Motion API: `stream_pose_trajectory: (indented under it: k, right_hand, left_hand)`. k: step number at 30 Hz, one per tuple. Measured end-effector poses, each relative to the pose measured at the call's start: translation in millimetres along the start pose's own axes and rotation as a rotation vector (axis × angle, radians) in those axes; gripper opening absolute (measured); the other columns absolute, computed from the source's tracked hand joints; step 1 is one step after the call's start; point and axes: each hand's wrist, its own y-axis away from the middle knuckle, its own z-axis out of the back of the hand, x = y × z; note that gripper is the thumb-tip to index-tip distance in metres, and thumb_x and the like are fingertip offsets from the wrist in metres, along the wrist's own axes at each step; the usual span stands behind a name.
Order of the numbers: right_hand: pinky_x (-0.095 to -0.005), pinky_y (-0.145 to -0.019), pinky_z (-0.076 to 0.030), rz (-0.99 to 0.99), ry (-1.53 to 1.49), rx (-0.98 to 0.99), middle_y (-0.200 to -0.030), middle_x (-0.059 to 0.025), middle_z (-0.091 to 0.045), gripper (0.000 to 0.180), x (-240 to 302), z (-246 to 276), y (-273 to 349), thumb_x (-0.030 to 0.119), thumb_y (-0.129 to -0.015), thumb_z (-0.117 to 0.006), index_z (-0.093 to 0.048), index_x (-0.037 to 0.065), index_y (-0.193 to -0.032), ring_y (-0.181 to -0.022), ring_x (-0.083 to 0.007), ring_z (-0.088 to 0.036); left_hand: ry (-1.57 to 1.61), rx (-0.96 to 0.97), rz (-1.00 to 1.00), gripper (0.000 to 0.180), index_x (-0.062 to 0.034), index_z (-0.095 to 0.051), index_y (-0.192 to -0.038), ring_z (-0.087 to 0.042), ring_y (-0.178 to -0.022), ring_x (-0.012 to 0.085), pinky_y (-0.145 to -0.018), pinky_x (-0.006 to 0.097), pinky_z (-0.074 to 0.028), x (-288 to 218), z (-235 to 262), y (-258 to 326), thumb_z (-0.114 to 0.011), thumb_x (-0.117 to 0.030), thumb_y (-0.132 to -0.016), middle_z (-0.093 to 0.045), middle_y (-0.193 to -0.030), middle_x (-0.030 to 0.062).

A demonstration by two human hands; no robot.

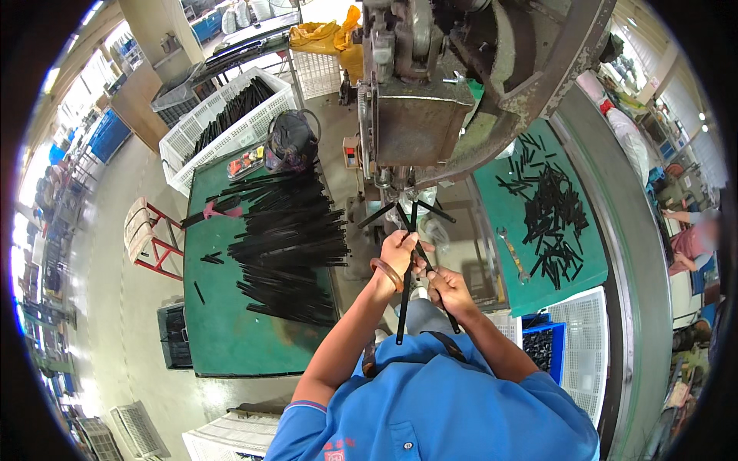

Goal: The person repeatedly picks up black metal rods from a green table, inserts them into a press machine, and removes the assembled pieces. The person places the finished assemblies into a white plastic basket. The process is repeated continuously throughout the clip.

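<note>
Under the head of a large grey press machine [419,127] I hold a set of slim black strips [403,311]. Two long strips cross each other, and shorter pieces spread out to either side at their far end. That end sits just below the machine's tooling [396,184]; whether it touches is too small to tell. My left hand [397,252], with a brown bangle at the wrist, is closed around the strips near the crossing. Lower and to the right, my right hand [452,292] grips the right-hand long strip. Its fingertips are partly hidden.
On the left green table [223,338] lies a wide pile of long black strips [284,230], with a dark bag [292,142] behind. The right green table holds short black pieces [553,203] and a wrench [511,253]. White crates [582,346] stand nearby; a person [692,244] is far right.
</note>
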Motion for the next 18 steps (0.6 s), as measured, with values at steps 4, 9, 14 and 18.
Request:
stream_pose_trajectory:
  k: [4, 9, 14, 18]
  right_hand:
    - [-0.0224, -0.04, -0.024, 0.024, -0.017, -0.032, -0.053, 0.0028, -0.041, 0.019, 20, -10, 6, 0.021, -0.097, -0.044, -0.052, 0.006, -0.087, -0.043, -0.005, -0.032]
    - [-0.0213, -0.043, -0.032, 0.068, 0.093, 0.17, -0.059, 0.0016, -0.047, 0.022, -12, -15, -6, 0.024, -0.097, -0.044, -0.054, 0.005, -0.099, -0.047, -0.0064, -0.039]
    - [-0.0338, -0.07, -0.048, 0.007, 0.719, 0.513, -0.083, -0.0106, -0.062, 0.034, -72, -35, -55, 0.03, -0.094, -0.045, -0.055, 0.004, -0.114, -0.077, -0.0226, -0.061]
    - [-0.0412, -0.083, -0.046, 0.182, 1.205, 0.671, -0.105, -0.0134, -0.058, 0.031, -121, -71, -80, 0.029, -0.086, -0.052, -0.058, 0.006, -0.107, -0.098, -0.0319, -0.056]
  left_hand:
    - [-0.011, -0.022, -0.064, 0.014, -0.0027, -0.048, -0.087, -0.051, -0.046, 0.0103, -0.037, 0.023, -0.041, -17, -12, 9, -0.048, -0.015, -0.092, -0.064, -0.079, 0.0125]
    - [-0.17, -0.181, -0.169, 0.018, -0.0028, -0.049, -0.087, -0.05, -0.045, 0.0078, -0.036, 0.02, -0.037, -10, 16, 29, -0.051, -0.02, -0.092, -0.063, -0.072, 0.0092]
    - [-0.036, -0.658, -0.39, 0.019, -0.005, -0.058, -0.094, -0.05, -0.052, 0.0073, -0.047, 0.021, -0.037, 66, 138, 54, -0.056, -0.024, -0.089, -0.06, -0.065, 0.0026]
    - [-0.011, -1.254, -0.223, 0.02, -0.0034, -0.057, -0.095, -0.055, -0.056, 0.0121, -0.052, 0.026, -0.043, 128, 286, 165, -0.062, -0.02, -0.085, -0.06, -0.065, 0.0035]
